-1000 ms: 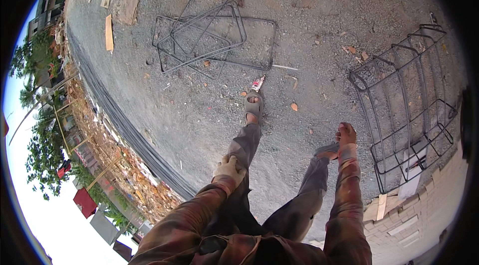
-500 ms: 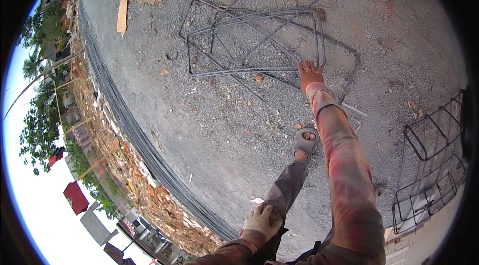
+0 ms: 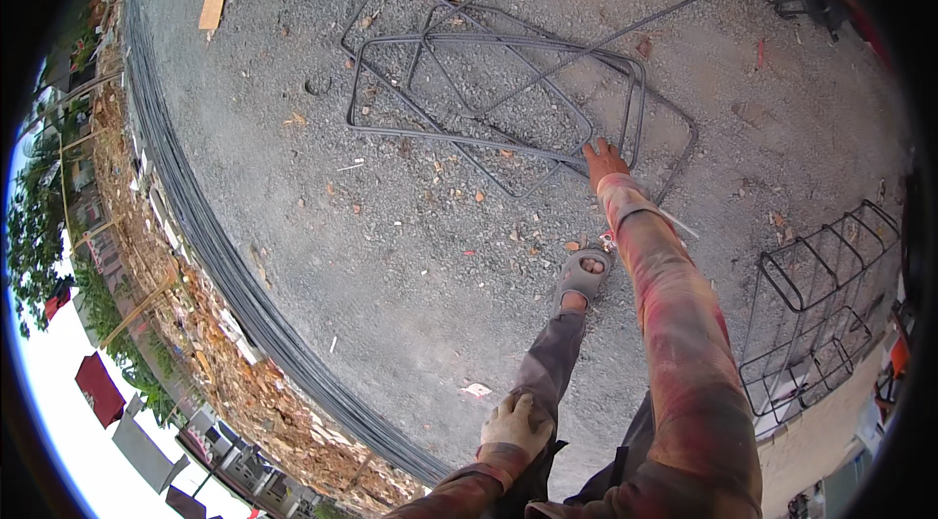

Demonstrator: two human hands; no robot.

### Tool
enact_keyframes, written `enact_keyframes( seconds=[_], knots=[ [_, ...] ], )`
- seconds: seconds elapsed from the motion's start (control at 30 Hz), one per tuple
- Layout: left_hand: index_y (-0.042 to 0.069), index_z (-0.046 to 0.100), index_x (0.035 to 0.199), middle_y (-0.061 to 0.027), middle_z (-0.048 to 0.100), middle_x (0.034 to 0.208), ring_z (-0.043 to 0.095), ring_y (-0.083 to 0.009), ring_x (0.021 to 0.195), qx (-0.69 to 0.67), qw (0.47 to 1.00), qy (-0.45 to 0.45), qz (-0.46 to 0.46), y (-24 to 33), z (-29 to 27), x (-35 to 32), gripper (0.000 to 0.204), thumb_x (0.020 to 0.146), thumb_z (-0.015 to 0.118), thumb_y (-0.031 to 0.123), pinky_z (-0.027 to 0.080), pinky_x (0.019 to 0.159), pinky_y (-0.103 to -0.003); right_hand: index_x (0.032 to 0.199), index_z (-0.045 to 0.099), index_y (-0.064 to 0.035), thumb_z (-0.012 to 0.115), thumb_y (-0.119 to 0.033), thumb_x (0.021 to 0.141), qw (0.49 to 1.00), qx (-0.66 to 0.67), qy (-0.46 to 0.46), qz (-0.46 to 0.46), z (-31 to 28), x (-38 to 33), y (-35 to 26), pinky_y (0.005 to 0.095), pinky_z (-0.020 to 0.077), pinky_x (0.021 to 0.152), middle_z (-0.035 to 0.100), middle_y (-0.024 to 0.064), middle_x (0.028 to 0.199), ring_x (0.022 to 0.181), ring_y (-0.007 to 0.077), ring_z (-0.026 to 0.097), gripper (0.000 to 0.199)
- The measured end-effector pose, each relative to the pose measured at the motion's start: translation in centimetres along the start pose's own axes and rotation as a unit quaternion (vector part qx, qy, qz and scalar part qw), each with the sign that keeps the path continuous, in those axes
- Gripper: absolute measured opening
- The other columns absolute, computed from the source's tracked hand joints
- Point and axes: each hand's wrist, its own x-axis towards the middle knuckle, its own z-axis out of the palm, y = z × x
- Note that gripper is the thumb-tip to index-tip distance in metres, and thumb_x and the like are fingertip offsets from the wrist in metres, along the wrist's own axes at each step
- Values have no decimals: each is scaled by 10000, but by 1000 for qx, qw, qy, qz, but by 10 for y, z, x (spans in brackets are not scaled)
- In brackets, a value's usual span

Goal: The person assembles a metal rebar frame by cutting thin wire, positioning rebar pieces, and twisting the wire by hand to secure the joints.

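Our right hand [image 3: 608, 163] swung over to the metal frames [image 3: 489, 37] on the gravel [image 3: 391, 245], fingers [image 3: 590, 150] at their near edge, left hand [image 3: 516, 426] on our knee [image 3: 540, 386], though we couldn't tell if either gripped.

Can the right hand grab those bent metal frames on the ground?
Yes, it looks that way. The right hand is stretched out with its fingers at the near edge of the metal frames, and nothing seems to be in the way.
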Motion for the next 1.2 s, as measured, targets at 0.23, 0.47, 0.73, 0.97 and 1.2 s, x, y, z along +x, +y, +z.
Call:
enact_keyframes(
  seconds=[0.23, 0.47, 0.73, 0.97, 1.2],
  knots=[
    [149, 392, 1307, -162, 363, 1352, 386, -372, 1211, -1, 1000, -27, -11, -17, 11, 0, 689, 736, 588, 481, 360, 974, -458, 1061, 531, -95, 539, -176, 834, 988, -125, -87, 37, 0, -8, -16, 439, 349, 934, 601, 139, 1076, 1062, 269, 547, 241],
    [137, 447, 1262, -155, 414, 1299, 428, -366, 1165, -6, 1000, -10, -22, -16, 14, -9, 630, 729, 606, 432, 379, 956, -448, 954, 493, -19, 549, -309, 842, 981, 39, -166, -91, -32, -128, -105, 464, 477, 682, 639, 193, 785, 773, 373, 626, 316],
    [153, 458, 1267, -133, 423, 1295, 441, -336, 1168, -14, 1000, -18, -20, -16, 4, -16, 596, 733, 600, 376, 399, 948, -431, 848, 503, 5, 597, -270, 813, 949, 292, -92, -71, -154, -237, -166, 424, 460, 529, 587, 176, 653, 542, 327, 579, 293],
    [160, 460, 1277, -120, 416, 1327, 426, -312, 1205, -78, 996, -9, -33, -29, 5, -28, 622, 714, 633, 360, 384, 982, -405, 808, 463, -68, 613, -150, 824, 699, 648, -243, 181, -308, -339, -125, 292, 358, 369, 357, -17, 538, 400, 98, 403, 172],
    [94, 507, 1200, -166, 515, 1210, 510, -343, 1100, -182, 975, 126, 35, -13, 17, -48, 530, 746, 612, 346, 421, 931, -412, 798, 449, -83, 611, -147, 839, 739, 604, -190, 230, -367, -487, -60, 276, 315, 353, 363, -22, 509, 382, 87, 369, 180]
  ],
)
